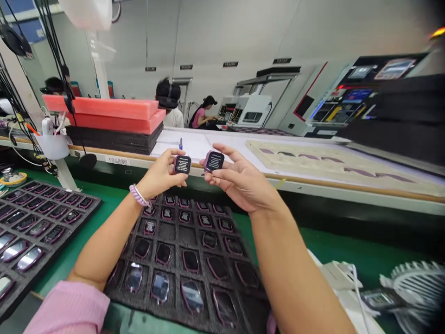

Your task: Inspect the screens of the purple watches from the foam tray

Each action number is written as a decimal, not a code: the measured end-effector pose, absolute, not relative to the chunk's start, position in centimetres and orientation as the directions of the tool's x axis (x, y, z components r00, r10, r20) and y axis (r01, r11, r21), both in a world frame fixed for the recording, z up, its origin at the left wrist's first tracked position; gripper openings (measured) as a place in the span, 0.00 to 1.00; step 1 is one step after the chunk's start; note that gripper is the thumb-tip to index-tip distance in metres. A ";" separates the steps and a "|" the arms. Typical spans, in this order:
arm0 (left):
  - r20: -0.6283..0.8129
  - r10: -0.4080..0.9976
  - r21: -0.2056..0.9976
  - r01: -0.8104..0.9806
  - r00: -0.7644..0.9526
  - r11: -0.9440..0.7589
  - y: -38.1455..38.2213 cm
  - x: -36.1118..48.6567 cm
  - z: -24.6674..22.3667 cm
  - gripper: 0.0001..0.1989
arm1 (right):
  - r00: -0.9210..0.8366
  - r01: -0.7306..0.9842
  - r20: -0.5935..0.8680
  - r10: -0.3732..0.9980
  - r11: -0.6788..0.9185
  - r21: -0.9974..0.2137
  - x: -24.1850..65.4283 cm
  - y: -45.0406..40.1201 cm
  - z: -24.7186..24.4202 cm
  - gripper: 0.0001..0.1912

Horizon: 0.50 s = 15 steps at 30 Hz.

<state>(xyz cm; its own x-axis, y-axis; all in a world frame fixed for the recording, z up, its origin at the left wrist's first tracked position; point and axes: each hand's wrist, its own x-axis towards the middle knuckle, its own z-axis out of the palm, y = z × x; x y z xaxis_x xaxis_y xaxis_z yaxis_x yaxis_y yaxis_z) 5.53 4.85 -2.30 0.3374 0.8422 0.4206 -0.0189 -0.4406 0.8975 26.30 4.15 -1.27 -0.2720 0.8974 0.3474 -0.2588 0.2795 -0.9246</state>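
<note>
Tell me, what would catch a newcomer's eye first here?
Two raised hands at the centre: the left hand and the right hand each hold up a small dark device with a purple rim. Below them lies a black foam tray filled with more of these. Pink foam sheets are stacked at the back left.

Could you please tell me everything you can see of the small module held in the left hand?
The small module is a rounded-square piece with a purple rim and a black face bearing white print too small to read. It looks like plastic. The left hand pinches it by its edges, face toward the camera, above the black foam tray, beside a similar piece in the right hand.
</note>
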 end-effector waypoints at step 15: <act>0.009 0.837 0.537 0.703 0.548 -0.466 3.9 3.4 -13.4 0.20 | -0.090 -0.297 0.629 0.772 0.582 -0.757 28.8 1.4 4.0 0.23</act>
